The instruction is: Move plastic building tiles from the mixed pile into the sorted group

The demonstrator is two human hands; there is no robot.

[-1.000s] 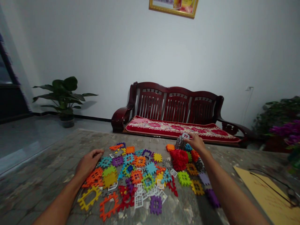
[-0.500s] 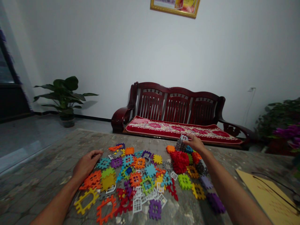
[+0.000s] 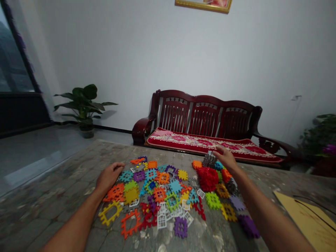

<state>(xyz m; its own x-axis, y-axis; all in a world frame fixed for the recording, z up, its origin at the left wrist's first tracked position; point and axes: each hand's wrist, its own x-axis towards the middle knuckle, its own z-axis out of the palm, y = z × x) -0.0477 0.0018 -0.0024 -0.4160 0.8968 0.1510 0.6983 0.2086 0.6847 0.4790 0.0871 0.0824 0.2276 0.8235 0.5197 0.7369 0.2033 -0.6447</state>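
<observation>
My right hand [image 3: 225,157] is beside a stack of grey interlocking plastic tiles [image 3: 209,160], its fingers apart and nothing between them. The thumb side is very close to the stack's top; whether it touches I cannot tell. In front of the stack sits a pile of red tiles [image 3: 207,178]. My left hand [image 3: 109,175] rests on the table at the left edge of the loose tiles, holding nothing, fingers loosely extended. Nearest to it are a teal tile [image 3: 126,176] and an orange tile [image 3: 115,192].
Mixed coloured tiles and white window pieces [image 3: 162,220] spread across the stone-patterned table [image 3: 86,168]. Purple tiles [image 3: 248,225] lie by my right forearm. A yellow sheet [image 3: 301,220] with a dark cord [image 3: 312,211] is at the right. Beyond stands a wooden bench [image 3: 201,119].
My right hand has let go of the grey tile, which now sits on the grey stack, and its fingers have spread. The whole view has shifted slightly. My left hand stays resting.
</observation>
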